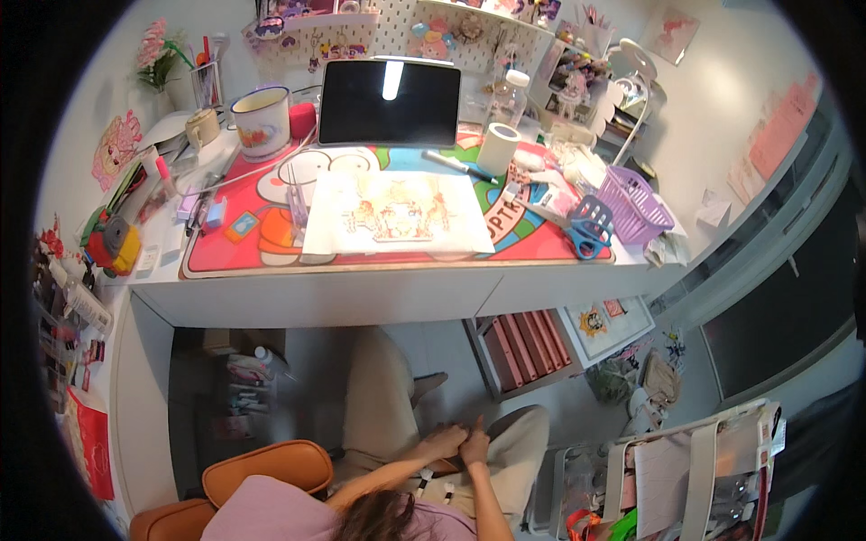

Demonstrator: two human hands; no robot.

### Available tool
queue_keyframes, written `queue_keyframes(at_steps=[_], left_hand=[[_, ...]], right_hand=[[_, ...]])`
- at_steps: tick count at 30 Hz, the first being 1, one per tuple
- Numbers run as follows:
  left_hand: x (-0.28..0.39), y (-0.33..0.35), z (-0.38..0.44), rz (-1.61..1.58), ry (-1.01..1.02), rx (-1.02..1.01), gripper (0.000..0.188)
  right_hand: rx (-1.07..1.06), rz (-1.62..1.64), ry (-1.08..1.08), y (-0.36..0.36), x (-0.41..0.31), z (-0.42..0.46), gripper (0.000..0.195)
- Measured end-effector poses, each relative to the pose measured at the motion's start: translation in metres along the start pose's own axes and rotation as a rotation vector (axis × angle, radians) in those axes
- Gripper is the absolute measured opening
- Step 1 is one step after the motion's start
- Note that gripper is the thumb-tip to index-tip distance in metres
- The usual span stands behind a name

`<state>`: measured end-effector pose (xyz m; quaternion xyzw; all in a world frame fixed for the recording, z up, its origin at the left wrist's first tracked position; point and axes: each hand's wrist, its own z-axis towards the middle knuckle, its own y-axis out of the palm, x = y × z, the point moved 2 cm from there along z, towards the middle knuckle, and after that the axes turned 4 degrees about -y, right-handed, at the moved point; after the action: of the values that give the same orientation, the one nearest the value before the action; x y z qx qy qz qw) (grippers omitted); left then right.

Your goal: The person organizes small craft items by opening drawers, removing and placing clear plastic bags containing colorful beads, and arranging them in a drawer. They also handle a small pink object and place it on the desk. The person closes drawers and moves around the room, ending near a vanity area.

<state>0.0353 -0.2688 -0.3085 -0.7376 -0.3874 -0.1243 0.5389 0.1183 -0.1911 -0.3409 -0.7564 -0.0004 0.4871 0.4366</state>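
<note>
Both hands meet low over my lap, below the desk's front edge. My left hand (444,440) presses against my right hand (475,446), whose one finger or thumb points up. Whether anything sits between them is hidden. On the desk ahead lies a white sheet (399,233) with a red-orange character picture. Tweezers (295,199) rest at its left edge. A white marker-like pen (460,167) lies beyond it, before a dark tablet (389,118). Blue-handled scissors (587,237) lie to the right on the cartoon desk mat (223,253).
An enamel mug (262,128), a white roll (499,149) and a clear bottle (504,101) stand at the back. At right is a purple basket (632,206). An open drawer unit (521,351) is under the desk; a loaded cart (666,473) stands at lower right.
</note>
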Motion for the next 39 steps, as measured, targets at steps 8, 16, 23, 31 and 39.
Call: queue_keyframes(at_steps=[8,16,23,31,39], left_hand=[[0.073,-0.254,-0.138,-0.406,0.049,1.068,0.017],[0.023,-0.18,-0.033,-0.254,-0.001,0.736,0.038],[-0.1,-0.179,0.242,-0.459,0.007,0.681,0.055],[-0.02,-0.196,0.298,-0.313,-0.103,0.791,0.046],[-0.038,-0.214,0.284,-0.167,-0.081,0.907,0.043]], right_hand=[[0.549,0.439,-0.443,-0.18,-0.264,0.055,0.013],[0.619,-0.471,-0.131,-0.161,-0.128,0.067,0.068],[0.592,-0.541,-0.262,-0.155,-0.119,0.105,0.07],[0.687,-0.702,-0.157,-0.174,-0.068,0.105,0.062],[0.675,-0.623,-0.183,-0.174,-0.068,0.102,0.059]])
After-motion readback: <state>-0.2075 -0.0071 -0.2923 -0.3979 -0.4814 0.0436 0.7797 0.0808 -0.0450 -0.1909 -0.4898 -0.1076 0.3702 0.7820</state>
